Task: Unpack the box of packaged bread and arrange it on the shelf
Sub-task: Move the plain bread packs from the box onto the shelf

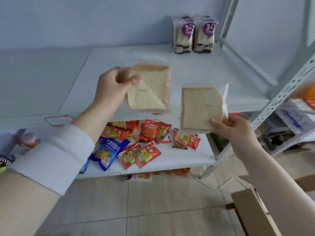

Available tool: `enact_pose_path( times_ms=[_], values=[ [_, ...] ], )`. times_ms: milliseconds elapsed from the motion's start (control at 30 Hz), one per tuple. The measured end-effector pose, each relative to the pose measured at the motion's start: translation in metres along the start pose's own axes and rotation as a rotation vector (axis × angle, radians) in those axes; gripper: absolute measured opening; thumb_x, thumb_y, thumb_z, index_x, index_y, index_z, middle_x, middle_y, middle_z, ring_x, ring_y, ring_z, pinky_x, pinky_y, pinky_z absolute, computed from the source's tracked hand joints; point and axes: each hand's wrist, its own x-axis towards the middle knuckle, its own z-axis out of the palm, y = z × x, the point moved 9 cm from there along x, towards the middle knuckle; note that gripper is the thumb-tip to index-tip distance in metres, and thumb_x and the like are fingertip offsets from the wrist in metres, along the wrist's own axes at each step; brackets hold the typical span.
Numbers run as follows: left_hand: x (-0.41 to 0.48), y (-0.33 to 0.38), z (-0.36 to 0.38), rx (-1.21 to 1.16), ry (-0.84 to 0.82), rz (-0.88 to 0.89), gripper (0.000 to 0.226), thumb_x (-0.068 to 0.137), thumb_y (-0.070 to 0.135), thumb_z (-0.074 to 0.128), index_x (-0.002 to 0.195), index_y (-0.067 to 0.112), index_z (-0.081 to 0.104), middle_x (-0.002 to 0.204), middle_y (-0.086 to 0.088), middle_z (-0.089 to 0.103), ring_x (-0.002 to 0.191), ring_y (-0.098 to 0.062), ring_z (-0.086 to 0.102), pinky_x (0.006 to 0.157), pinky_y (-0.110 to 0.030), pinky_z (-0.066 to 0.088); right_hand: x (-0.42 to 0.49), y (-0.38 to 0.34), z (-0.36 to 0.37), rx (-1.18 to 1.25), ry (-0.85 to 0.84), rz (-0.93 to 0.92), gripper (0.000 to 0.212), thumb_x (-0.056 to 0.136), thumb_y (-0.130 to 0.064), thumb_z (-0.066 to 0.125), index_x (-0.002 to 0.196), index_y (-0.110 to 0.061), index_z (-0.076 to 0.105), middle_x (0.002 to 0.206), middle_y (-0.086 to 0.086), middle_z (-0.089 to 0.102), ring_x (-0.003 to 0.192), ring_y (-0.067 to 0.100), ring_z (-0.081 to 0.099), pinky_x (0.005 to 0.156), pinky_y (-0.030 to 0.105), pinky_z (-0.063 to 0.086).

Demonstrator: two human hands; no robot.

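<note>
The left hand [113, 86] pinches one clear-wrapped square bread slice [151, 89] by its top corner, thumb against curled fingers. The right hand [233, 126] pinches a second slice [201, 108] by its bottom corner. Both hang over the near edge of the white shelf [213, 68]; their small dark print is unreadable. Two upright packs [184, 38] with round purple labels, numerals like "37", stand far right. Below lie glossy red sachets [146, 155] and one blue bag [109, 150] with white Chinese characters.

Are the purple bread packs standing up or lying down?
Standing up. Both purple bread packs stand side by side at the back of the shelf.
</note>
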Motion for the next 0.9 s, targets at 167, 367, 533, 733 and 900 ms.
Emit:
enact_pose_path(
  times_ms=[167, 367, 533, 733, 900],
  values=[
    [0.084, -0.035, -0.041, -0.019, 0.1, -0.023, 0.017, 0.077, 0.022, 0.073, 0.072, 0.029, 0.058, 0.077, 0.01, 0.06, 0.079, -0.012, 0.057, 0.076, -0.03, 0.047, 0.083, -0.06, 0.08, 0.078, -0.066, -0.087, 0.024, 0.076, -0.01, 0.074, 0.092, 0.005, 0.064, 0.077, 0.007, 0.064, 0.067, 0.013, 0.063, 0.067, 0.018, 0.058],
    [0.213, -0.081, -0.041, -0.008, 0.167, -0.044, 0.016, 0.078, 0.019, 0.072, 0.082, 0.02, 0.057, 0.082, 0.005, 0.061, 0.077, -0.011, 0.059, 0.073, -0.026, 0.047, 0.221, -0.105, 0.151, 0.118, -0.091, -0.135, 0.033, 0.076, -0.01, 0.074, 0.1, 0.009, 0.061, 0.079, 0.005, 0.059, 0.072, 0.015, 0.059, 0.074, 0.02, 0.058],
    [0.323, -0.133, -0.031, -0.046, 0.224, -0.105, 0.023, 0.077, 0.02, 0.073, 0.09, 0.018, 0.055, 0.085, 0.002, 0.062, 0.081, -0.015, 0.061, 0.074, -0.031, 0.049, 0.33, -0.124, 0.209, 0.067, -0.102, -0.146, 0.023, 0.075, -0.015, 0.076, 0.068, -0.017, 0.054, 0.073, 0.001, 0.056, 0.081, 0.022, 0.054, 0.092, 0.049, 0.05],
    [0.423, -0.177, -0.018, -0.153, 0.256, -0.116, 0.02, 0.077, 0.014, 0.073, 0.079, 0.023, 0.055, 0.082, 0.004, 0.062, 0.075, -0.01, 0.059, 0.062, -0.019, 0.047, 0.414, -0.129, 0.253, -0.025, 0.006, -0.153, 0.032, 0.08, -0.021, 0.071, 0.067, -0.019, 0.042, 0.065, -0.007, 0.04, 0.063, 0.011, 0.04, 0.057, 0.017, 0.037],
    [0.466, -0.2, 0.003, -0.114, 0.241, -0.093, 0.022, 0.076, 0.018, 0.074, 0.074, 0.025, 0.054, 0.077, 0.009, 0.059, 0.071, -0.005, 0.055, 0.064, -0.017, 0.046, 0.445, -0.128, 0.261, -0.034, 0.104, -0.169, 0.039, 0.08, -0.022, 0.071, 0.111, -0.013, 0.051, 0.094, -0.003, 0.058, 0.086, 0.012, 0.052, 0.079, 0.023, 0.041]
  ],
)
